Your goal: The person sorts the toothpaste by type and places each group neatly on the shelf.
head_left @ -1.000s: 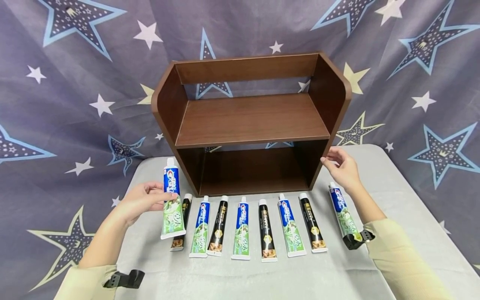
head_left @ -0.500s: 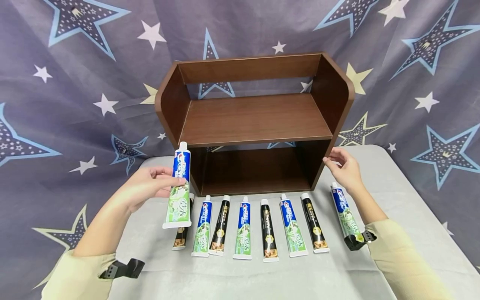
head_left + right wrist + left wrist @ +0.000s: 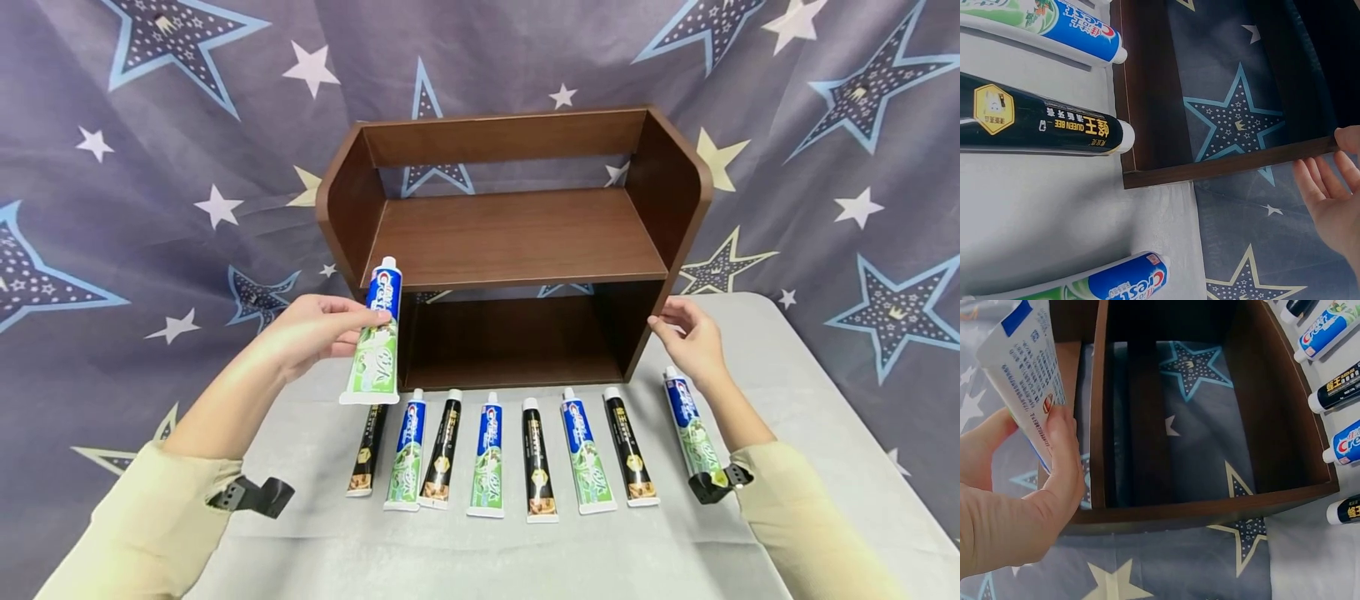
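My left hand (image 3: 318, 333) pinches a blue, white and green toothpaste tube (image 3: 378, 342), cap up, in front of the left side of a dark brown two-tier shelf (image 3: 517, 237). Its white printed back (image 3: 1029, 369) faces the left wrist camera. On the shelf's right side panel, my right hand (image 3: 688, 337) holds the front edge; in the right wrist view the thumb and fingers (image 3: 1319, 178) sit on either side of that panel. Beside the right forearm lies another blue and green tube (image 3: 690, 425), partly covered by the wrist strap.
A row of toothpaste tubes lies before the shelf, black ones (image 3: 536, 458) alternating with blue and green ones (image 3: 487, 458), caps toward the shelf. They rest on a pale cloth-covered table (image 3: 600, 554). A star-patterned curtain (image 3: 510, 50) hangs behind.
My left hand has raised the toothpaste tube and carried it rightward, from over the leftmost black tube to the shelf's upper board level. The right hand has kept its place on the shelf.
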### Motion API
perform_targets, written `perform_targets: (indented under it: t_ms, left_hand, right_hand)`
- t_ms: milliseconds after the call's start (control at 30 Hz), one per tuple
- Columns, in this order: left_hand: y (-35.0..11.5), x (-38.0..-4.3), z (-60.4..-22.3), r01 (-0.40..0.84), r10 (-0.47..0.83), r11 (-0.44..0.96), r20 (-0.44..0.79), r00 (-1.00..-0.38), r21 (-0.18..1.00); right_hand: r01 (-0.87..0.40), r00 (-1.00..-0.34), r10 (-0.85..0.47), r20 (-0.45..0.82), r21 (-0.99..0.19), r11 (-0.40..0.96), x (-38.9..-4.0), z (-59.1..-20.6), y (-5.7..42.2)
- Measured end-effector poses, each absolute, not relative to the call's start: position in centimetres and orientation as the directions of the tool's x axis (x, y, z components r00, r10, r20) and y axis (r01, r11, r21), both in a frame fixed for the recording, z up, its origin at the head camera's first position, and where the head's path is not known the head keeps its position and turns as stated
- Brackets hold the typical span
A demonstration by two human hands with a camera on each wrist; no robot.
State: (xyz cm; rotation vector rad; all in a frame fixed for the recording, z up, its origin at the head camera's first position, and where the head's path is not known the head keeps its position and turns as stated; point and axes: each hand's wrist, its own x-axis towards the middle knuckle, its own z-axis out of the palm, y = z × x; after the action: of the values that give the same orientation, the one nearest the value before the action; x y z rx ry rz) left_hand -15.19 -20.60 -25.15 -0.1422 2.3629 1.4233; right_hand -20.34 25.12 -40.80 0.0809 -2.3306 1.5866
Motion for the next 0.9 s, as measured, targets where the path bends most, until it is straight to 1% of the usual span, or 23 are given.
perform_targets:
  t_ms: [133,300,567,700,800,900]
  left_hand:
    - [-19.7,-16.1,-24.8,-0.273,0.104,0.508,-0.373,-0.922,0.817]
    - [-18.6,-17.4,-24.0,-0.276,0.055,0.547,-0.363,-0.93,0.79]
    - [-16.5,-19.5,-23.2,-0.318,0.008,0.482,-0.367,-0.93,0.816]
    - [-15.4,-20.7,-23.1,-0.333,-0.044,0.448,-0.352,-0.935,0.83]
    - [-14.6,-21.8,-23.2,-0.354,-0.114,0.431,-0.339,-0.934,0.83]
    - [-13.8,-23.1,-23.2,-0.367,-0.202,0.462,-0.307,-0.93,0.808]
  right_hand:
    - [-0.217,-0.946,0.142,0.29,-0.897,0.386,-20.3,-40.9,25.2]
    - [-0.183,-0.956,0.146,0.255,-0.905,0.383,-20.6,-41.1,25.1]
    - [-0.167,-0.958,0.159,0.237,-0.917,0.362,-20.8,-41.0,25.0]
    - [-0.171,-0.957,0.156,0.244,-0.911,0.376,-20.7,-40.8,24.8]
    - [-0.177,-0.955,0.156,0.251,-0.908,0.379,-20.6,-40.7,24.8]
    - [-0.177,-0.954,0.158,0.253,-0.906,0.384,-20.4,-40.7,24.9]
